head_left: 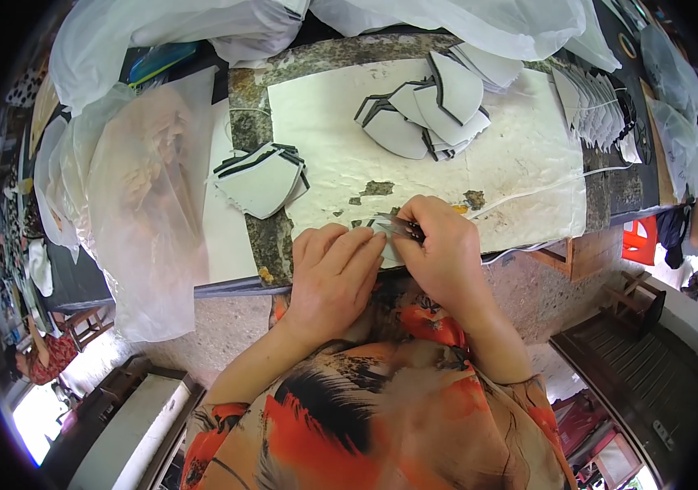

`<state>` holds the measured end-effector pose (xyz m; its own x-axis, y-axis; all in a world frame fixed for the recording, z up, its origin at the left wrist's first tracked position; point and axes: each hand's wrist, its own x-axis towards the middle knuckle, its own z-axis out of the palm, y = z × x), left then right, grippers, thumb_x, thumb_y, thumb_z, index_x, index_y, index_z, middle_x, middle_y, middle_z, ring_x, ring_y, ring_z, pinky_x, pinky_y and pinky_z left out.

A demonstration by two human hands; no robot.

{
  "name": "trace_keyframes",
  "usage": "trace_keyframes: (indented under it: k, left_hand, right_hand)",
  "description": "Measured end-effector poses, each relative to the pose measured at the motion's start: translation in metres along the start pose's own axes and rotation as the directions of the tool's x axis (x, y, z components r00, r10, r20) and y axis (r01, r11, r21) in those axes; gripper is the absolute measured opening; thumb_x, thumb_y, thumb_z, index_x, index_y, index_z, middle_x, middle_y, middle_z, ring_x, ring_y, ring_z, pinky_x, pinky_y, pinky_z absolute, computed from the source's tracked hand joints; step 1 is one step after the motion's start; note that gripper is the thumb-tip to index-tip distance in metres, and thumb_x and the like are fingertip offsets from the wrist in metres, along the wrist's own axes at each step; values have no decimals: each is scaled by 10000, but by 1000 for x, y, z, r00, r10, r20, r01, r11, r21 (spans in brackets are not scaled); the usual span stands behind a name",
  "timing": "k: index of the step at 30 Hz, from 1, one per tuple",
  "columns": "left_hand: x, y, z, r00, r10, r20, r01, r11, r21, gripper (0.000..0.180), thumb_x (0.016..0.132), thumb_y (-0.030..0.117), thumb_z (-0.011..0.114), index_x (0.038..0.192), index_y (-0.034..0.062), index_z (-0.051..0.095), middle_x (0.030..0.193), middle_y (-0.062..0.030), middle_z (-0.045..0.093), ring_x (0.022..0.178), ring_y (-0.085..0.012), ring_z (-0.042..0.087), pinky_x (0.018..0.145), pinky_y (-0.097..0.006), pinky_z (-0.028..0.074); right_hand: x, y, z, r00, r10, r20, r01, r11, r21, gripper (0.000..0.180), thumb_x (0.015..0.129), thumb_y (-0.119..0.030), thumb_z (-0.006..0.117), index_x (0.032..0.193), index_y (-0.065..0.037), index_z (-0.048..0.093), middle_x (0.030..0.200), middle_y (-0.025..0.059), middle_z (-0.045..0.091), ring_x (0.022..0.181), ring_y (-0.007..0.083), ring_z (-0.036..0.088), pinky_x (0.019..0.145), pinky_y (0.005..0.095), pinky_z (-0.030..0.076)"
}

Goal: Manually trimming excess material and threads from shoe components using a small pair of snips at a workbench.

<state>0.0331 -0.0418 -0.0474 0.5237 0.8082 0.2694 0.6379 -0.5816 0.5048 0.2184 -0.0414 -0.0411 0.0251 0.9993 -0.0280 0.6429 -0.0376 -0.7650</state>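
Both hands meet at the near edge of the white work sheet. My left hand [334, 273] presses its fingertips on a small white piece [389, 255], mostly hidden under the fingers. Closed round metal thread snips [403, 228], my right hand [447, 249] keeps their blades right beside my left fingertips. Beyond the hands lies a loose heap of curved white pieces with dark edging [453, 96]. A smaller stack of similar pieces [259, 181] sits to the left, partly over the worn board.
Translucent plastic sheeting [149, 188] drapes over the table's left side, with more plastic [447, 24] along the back. Tied bundled white pieces [590, 110] stand at the far right. A white cord [529, 190] crosses the sheet's right side. A red stool [640, 241] stands beyond the table.
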Motion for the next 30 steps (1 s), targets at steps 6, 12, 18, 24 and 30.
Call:
trace_keyframes:
  k: [6,12,18,24,30]
  left_hand:
    - [1,1,1,1000,16,-7,-16,1000,4,288,820,103,771,1102,57,734,1158,-54,680,1046,-272,596,921,-418,431]
    - [2,1,1,1000,18,-12,-18,1000,1,282,815,95,772,1090,53,731,1165,-59,680,1054,-275,598,925,-419,429]
    - [5,3,0,1000,12,-4,-12,1000,19,263,818,94,768,1074,55,721,1178,-69,678,1093,-290,595,945,-430,423]
    - [7,2,-1,999,1,36,-3,999,41,242,839,126,756,1069,74,705,1186,-76,680,1131,-299,595,976,-445,407]
    - [11,-4,-4,997,27,69,-29,999,40,221,850,150,748,1060,95,707,1194,-44,684,1105,-276,596,974,-438,405]
  right_hand:
    - [0,0,1,1000,-9,2,9,1000,-7,162,821,-126,721,900,-65,594,821,119,626,754,354,624,632,448,486]
    - [1,-2,0,1000,-16,13,17,998,-61,168,820,-131,720,909,-71,591,829,117,623,759,355,627,631,445,489]
    - [1,-3,0,1000,-21,20,23,997,-72,174,818,-129,717,913,-68,585,840,123,617,758,363,625,625,450,490]
    - [1,-4,-1,999,-34,19,36,996,-80,151,845,-127,698,908,-64,576,822,133,600,753,379,612,620,463,485]
    - [3,1,-10,995,-2,102,6,999,-34,176,881,-179,692,921,-44,586,857,158,630,799,401,627,667,486,497]
